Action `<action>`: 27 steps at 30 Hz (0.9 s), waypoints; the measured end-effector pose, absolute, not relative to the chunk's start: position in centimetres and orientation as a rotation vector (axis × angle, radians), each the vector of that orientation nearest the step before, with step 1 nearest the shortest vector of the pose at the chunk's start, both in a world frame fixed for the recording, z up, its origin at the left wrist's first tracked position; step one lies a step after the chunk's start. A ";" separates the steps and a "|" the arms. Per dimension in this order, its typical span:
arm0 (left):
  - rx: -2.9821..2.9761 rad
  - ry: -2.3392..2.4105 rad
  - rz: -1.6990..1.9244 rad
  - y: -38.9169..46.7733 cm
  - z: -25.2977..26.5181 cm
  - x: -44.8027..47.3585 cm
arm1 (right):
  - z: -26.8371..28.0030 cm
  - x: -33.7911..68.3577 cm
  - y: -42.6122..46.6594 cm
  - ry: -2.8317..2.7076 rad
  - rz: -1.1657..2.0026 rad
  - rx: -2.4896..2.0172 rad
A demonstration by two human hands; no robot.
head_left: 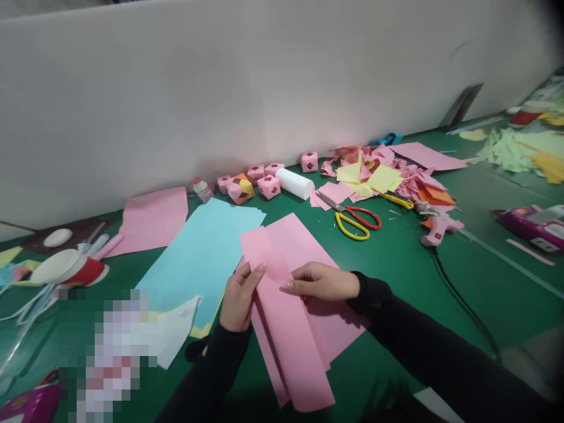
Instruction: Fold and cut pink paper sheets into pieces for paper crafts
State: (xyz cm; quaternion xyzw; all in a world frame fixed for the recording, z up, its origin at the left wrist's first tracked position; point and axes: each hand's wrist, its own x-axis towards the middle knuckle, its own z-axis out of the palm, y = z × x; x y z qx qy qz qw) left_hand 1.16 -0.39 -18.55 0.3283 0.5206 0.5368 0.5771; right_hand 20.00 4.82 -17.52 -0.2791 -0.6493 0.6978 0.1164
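A sheet of pink paper (291,346) is folded over lengthwise, its long strip running toward me. My left hand (240,296) pinches its left edge between thumb and fingers. From the right, my right hand (324,282) grips the strip's other edge, thumb on top and the fingers partly hidden beneath. More pink paper (343,329) lies under the right hand. Just beyond the hands rest scissors (348,214) with one red and one yellow handle. Light blue sheets (207,247) lie to the left of my left hand.
Folded pink paper blocks (268,187) and a white roll (295,183) line the white partition (264,88). Pink and yellow scraps (374,173) are heaped at the back right. A pink glue gun (440,228) with a black cord lies at right, a paper cup (70,267) at left.
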 end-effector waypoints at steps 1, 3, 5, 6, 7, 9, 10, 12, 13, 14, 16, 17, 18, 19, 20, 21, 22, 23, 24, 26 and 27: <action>0.771 1.222 1.254 -0.4 -18.6 1.1 | -17.4 20.0 5.0 -1.804 2.052 -0.840; 0.776 1.224 1.261 -0.6 -18.7 1.1 | -17.3 20.1 5.2 -1.603 2.024 -0.885; 0.785 1.223 1.271 -0.7 -18.7 1.1 | -17.3 20.2 5.5 -1.466 1.966 -0.904; 0.794 1.226 1.269 -0.8 -18.7 1.2 | -17.3 20.3 5.6 -1.429 1.938 -0.898; 0.806 1.234 1.266 -0.9 -18.6 1.4 | -17.3 20.3 5.6 -1.402 1.918 -0.888; 0.843 1.261 1.266 -1.2 -18.2 1.7 | -17.3 20.4 5.6 -1.374 1.903 -0.869; 0.863 1.281 1.273 -1.3 -17.9 2.0 | -17.3 20.4 5.5 -1.367 1.897 -0.866; 0.905 1.335 1.299 -1.5 -17.4 2.5 | -17.3 20.3 5.3 -1.353 1.879 -0.878; 0.925 1.365 1.311 -1.6 -17.1 2.7 | -17.3 20.2 5.2 -1.343 1.865 -0.892; 0.944 1.392 1.320 -1.7 -17.0 2.9 | -17.3 20.1 5.1 -1.331 1.852 -0.907; 0.975 1.435 1.329 -1.9 -16.7 3.1 | -17.4 19.9 4.9 -1.308 1.829 -0.927; 0.992 1.450 1.330 -1.9 -16.5 3.1 | -17.4 19.8 4.9 -1.301 1.816 -0.932; 1.012 1.464 1.329 -1.9 -16.3 3.1 | -17.3 19.7 4.9 -1.298 1.799 -0.933; 1.037 1.476 1.328 -1.7 -16.0 3.0 | -17.1 19.6 5.1 -1.302 1.777 -0.925; 1.067 1.484 1.329 -1.4 -15.6 2.8 | -16.7 19.5 5.3 -1.311 1.751 -0.909; 1.103 1.484 1.334 -1.1 -15.0 2.6 | -16.1 19.3 5.7 -1.323 1.717 -0.887; 1.145 1.476 1.346 -0.6 -14.2 2.4 | -15.3 19.2 6.1 -1.341 1.675 -0.858; 1.188 1.463 1.359 0.0 -13.2 2.2 | -14.3 19.1 6.6 -1.366 1.627 -0.820; 1.232 1.445 1.381 0.6 -12.1 2.0 | -13.1 19.0 7.1 -1.391 1.569 -0.782; 1.325 1.428 1.418 1.8 -9.5 1.8 | -10.4 18.8 8.0 -1.468 1.453 -0.689; 1.366 1.422 1.463 2.3 -8.0 1.8 | -9.0 18.7 8.4 -1.508 1.388 -0.656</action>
